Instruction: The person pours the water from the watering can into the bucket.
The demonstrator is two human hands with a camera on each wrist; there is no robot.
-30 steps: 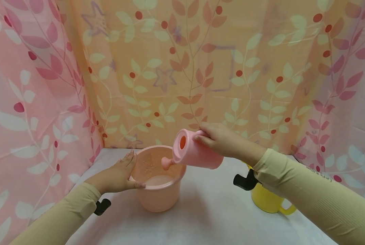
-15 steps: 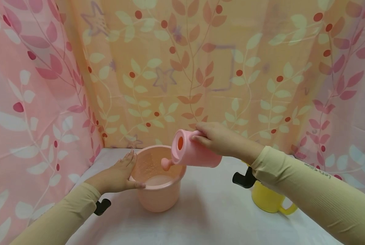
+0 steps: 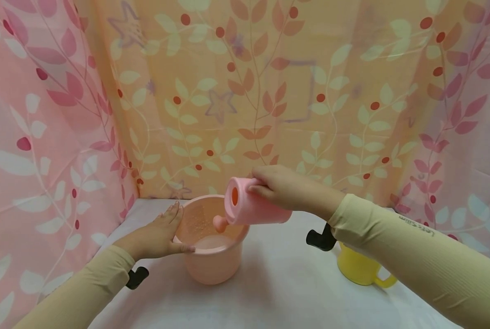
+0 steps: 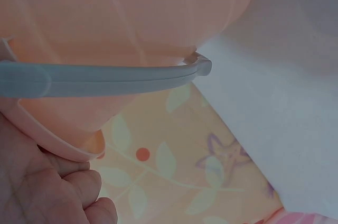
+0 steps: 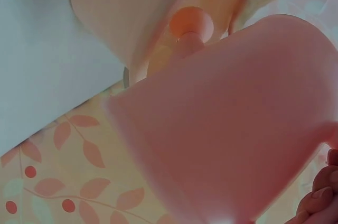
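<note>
Shifted leftward in the head view since 1 s earlier: right hand (image 3: 287,188) and pink watering can (image 3: 265,209), spout head (image 3: 219,224) also slightly lower. Left hand (image 3: 158,235) and peach bucket (image 3: 213,267) had kept their places.

Nearest, the cream sleeves (image 3: 409,258) entered from the lower corners, with black fittings (image 3: 137,278) at the wrists. White cloth (image 3: 290,288) filled the lower middle; room for sideways movement lay between the bucket, left of centre, and the yellow mug (image 3: 357,267), at right and partly covered by the forearm.

Left hand: fingers extended at the bucket's left rim, thumb laid over the near rim, not clenched. Left wrist view alone showed the bucket's grey handle (image 4: 105,78) crossing its outer wall and a projecting lip (image 4: 58,139) beside the fingers.

Right hand: grasping the watering can, thumb on its side. Right wrist view added curled fingers at lower right; exact hold on the can could not be told. Can tilted, round opening (image 3: 234,196) visible only in the head view. Spout head lay within the bucket's mouth outline; contact between can and rim could not be told.

Farthest, the cloth's back edge met the orange leaf-print curtain (image 3: 261,50).
</note>
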